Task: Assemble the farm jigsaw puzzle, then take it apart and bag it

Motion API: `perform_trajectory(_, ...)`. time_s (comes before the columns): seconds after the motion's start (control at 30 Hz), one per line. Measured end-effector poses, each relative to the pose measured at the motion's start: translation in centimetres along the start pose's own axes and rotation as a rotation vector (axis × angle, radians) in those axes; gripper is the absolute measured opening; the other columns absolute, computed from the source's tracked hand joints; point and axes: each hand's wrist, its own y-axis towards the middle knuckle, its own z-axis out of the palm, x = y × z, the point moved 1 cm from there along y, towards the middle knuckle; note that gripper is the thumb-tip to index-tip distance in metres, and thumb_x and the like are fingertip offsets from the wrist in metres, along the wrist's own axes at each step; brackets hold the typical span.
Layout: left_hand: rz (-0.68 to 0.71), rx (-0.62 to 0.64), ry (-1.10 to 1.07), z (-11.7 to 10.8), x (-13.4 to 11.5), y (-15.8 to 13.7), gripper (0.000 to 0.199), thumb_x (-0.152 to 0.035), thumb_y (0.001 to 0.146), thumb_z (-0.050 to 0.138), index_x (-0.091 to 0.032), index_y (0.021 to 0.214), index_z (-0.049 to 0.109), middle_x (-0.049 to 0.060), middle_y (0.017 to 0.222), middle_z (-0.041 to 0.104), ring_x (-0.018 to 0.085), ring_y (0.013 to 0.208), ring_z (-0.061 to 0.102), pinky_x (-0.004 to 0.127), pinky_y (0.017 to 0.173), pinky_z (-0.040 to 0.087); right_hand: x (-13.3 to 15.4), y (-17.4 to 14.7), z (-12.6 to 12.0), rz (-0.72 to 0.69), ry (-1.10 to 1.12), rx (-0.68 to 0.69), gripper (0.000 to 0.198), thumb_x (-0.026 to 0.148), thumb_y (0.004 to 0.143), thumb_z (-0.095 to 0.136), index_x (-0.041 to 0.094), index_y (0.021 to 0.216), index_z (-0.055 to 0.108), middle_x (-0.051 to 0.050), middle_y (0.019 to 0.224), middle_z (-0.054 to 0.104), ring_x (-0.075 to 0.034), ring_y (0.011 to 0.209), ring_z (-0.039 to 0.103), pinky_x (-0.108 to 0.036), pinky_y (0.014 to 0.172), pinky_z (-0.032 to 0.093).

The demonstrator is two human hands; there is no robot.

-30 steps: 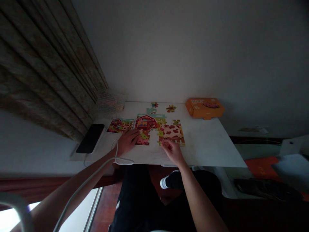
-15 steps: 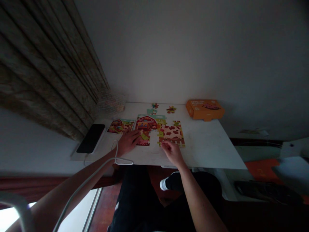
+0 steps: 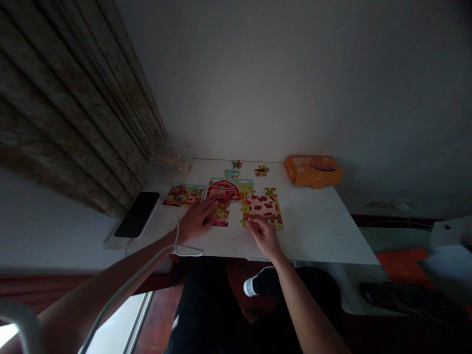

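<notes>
Puzzle [image 3: 243, 202] part-built on white worktop [image 3: 317, 231]. Left hand [image 3: 196, 220] flat on barn section, fingers [image 3: 209, 207] spread apart. Right hand [image 3: 262, 235] at cow section's near edge, fingers [image 3: 253, 224] together, touching piece edge. Loose pieces [image 3: 261, 170] beyond fingers; orange box [image 3: 312, 170] far right; phone [image 3: 137, 214] left.

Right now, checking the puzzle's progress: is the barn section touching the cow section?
Cannot tell. In the head view the barn section and cow section sit very close, but the dim picture shows neither contact nor gap.
</notes>
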Motion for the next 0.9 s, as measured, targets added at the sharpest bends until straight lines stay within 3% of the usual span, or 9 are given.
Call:
perform_trajectory(0.2,0.017,0.025,-0.004,0.5,0.5,0.1,0.049,-0.037,0.100,0.048,-0.022,0.146,0.057,0.011,0.153,0.055,0.027,0.141,0.051,0.052,0.123,0.026,-0.3,0.3,-1.4,-0.008,-0.021,-0.063,0.035,0.055,0.094,0.060,0.022,0.092,0.073,-0.007,0.077,0.073,-0.022,0.067,0.067,-0.031,0.060,0.050)
perform_trajectory(0.37,0.012,0.024,0.001,0.8,0.7,0.0,0.047,-0.038,0.100,0.049,-0.025,0.144,0.059,0.009,0.152,0.056,0.027,0.141,0.051,0.052,0.123,0.025,-2.1,2.5,-4.4,-0.014,-0.183,-0.174,0.030,0.049,0.094,0.060,0.023,0.093,0.074,-0.009,0.087,0.076,-0.024,0.072,0.068,-0.035,0.069,0.052)
perform_trajectory(0.6,0.007,-0.017,-0.002,1.0,0.9,-0.2,0.042,-0.037,0.099,0.052,-0.026,0.138,0.064,0.009,0.148,0.060,0.028,0.136,0.056,0.054,0.123,0.027,-5.7,13.0,-7.6,-0.094,-0.423,-0.264,0.022,0.033,0.088,0.059,0.018,0.093,0.075,-0.013,0.096,0.075,-0.027,0.087,0.067,-0.042,0.087,0.052)
perform_trajectory(0.7,0.011,-0.012,-0.004,1.1,1.1,-0.1,0.043,-0.037,0.098,0.053,-0.026,0.139,0.063,0.009,0.147,0.061,0.028,0.136,0.056,0.055,0.123,0.026,-6.4,17.7,-7.1,-0.081,-0.528,-0.252,0.030,0.025,0.084,0.058,0.016,0.108,0.074,-0.015,0.114,0.073,-0.029,0.105,0.066,-0.046,0.099,0.049)
perform_trajectory(0.77,0.007,0.002,-0.005,1.2,1.3,0.0,0.045,-0.036,0.098,0.054,-0.026,0.141,0.062,0.008,0.148,0.060,0.028,0.137,0.055,0.055,0.123,0.027,-6.7,20.1,-6.4,-0.102,-0.573,-0.168,0.037,0.022,0.086,0.056,0.019,0.119,0.071,-0.013,0.129,0.069,-0.028,0.120,0.061,-0.045,0.107,0.044)
perform_trajectory(0.9,0.001,0.015,-0.014,1.3,1.4,0.1,0.044,-0.033,0.097,0.055,-0.026,0.140,0.062,0.008,0.148,0.060,0.028,0.136,0.055,0.056,0.122,0.028,-7.3,22.6,-5.2,-0.065,-0.705,-0.046,0.047,0.029,0.092,0.058,0.024,0.138,0.063,-0.009,0.144,0.062,-0.031,0.126,0.057,-0.047,0.108,0.042)
